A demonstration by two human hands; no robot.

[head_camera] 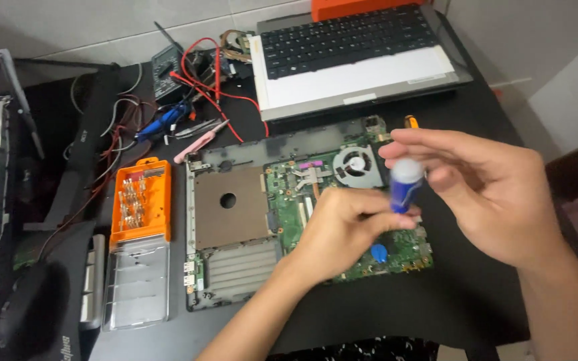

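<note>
I hold a small blue screwdriver (404, 190) with a pale rounded cap, right of centre in the frame, above the green motherboard (342, 220). It looks light and stiff, its plastic handle smooth enough to slip, so I judge the grip belongs on the barrel, with the cap left free to turn. My right hand (483, 194) curls its fingers (429, 144) loosely round the cap end; my left hand (342, 230) closes thumb and fingers on the lower barrel. The tip is hidden behind my left hand. The board beneath is rigid but fragile, studded with small parts, a round fan (357, 164) and a blue disc (378, 253). It sits in a grey laptop base (229, 220) on the black table (396, 307). Left of that lies an orange bit case (140, 200) with a clear lid. A laptop keyboard (349, 33) is at upper centre.
</note>
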